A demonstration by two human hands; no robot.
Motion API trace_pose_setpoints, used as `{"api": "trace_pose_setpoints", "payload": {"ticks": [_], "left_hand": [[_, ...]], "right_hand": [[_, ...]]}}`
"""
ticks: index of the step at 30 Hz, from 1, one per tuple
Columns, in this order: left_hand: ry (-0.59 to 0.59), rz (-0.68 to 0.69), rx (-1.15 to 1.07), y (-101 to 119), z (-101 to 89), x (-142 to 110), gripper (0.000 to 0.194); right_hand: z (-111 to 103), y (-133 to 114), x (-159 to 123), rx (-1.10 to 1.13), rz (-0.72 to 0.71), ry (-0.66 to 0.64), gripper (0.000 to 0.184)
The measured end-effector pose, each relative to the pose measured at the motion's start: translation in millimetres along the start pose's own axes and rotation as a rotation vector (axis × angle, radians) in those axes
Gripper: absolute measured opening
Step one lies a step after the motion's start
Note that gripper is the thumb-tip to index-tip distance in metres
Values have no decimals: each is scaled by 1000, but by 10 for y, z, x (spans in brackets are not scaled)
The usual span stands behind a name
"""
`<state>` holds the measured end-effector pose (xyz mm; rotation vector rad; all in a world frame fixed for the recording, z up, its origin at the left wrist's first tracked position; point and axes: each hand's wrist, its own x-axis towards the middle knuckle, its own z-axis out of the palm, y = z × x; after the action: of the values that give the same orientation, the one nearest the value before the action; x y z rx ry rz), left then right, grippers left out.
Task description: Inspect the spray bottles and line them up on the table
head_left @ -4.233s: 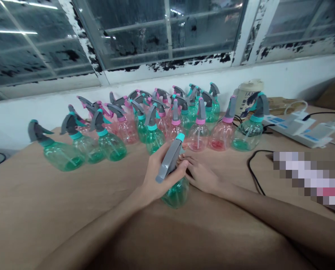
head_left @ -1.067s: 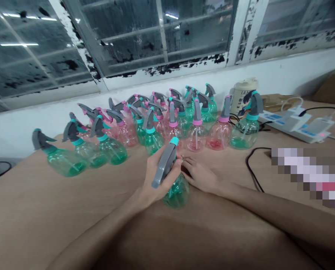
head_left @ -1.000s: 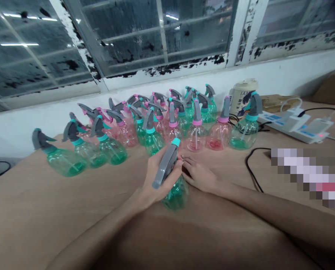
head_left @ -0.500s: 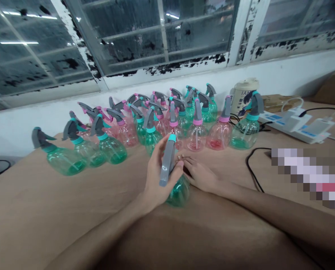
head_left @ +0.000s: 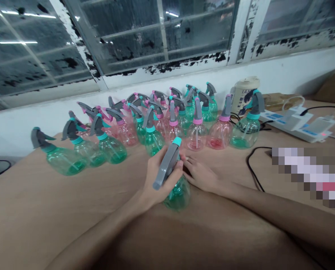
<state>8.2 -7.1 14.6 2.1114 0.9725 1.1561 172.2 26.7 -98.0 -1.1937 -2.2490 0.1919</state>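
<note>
Green bottle [head_left: 179,195]: neck hidden by left hand [head_left: 151,182]; right hand [head_left: 201,174] contact unclear.

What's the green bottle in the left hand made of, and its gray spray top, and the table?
The green bottle seems to be glossy plastic: it's see-through and shiny, though looks alone can't rule out glass. Its gray spray top looks like smooth, hard plastic, opaque with a soft shine. The table looks like wood or wood-look laminate, being tan and smooth.
</note>
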Motion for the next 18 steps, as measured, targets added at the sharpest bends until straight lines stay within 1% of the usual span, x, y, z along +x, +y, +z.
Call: {"api": "trace_pose_setpoints", "payload": {"ticks": [2, 4, 7, 10, 12, 14, 16, 18], "left_hand": [[14, 22, -7, -8, -5, -20, 8], [31, 14, -1, -6, -2, -41, 7], [-5, 4, 10, 19, 9, -49, 4], [-45, 12, 2, 13, 7, -19, 12], [-21, 7, 38, -32, -16, 6, 19], [30, 13, 91, -98, -66, 21, 22], [78, 4, 125, -175, -153, 24, 26], [127, -37, 154, -262, -281, 21, 30]], "right_hand": [[9, 3, -2, -11, 4, 5, 32], [20, 13, -3, -15, 2, 7, 33], [32, 31, -6, -19, -9, 0, 33], [29, 31, -8, -6, -5, -2, 33], [25, 21, -9, -3, 9, 0, 33], [23, 8, -8, -11, 21, 0, 34], [26, -1, -6, -18, 26, 0, 33], [31, -3, -6, -20, 23, 6, 33]]}}
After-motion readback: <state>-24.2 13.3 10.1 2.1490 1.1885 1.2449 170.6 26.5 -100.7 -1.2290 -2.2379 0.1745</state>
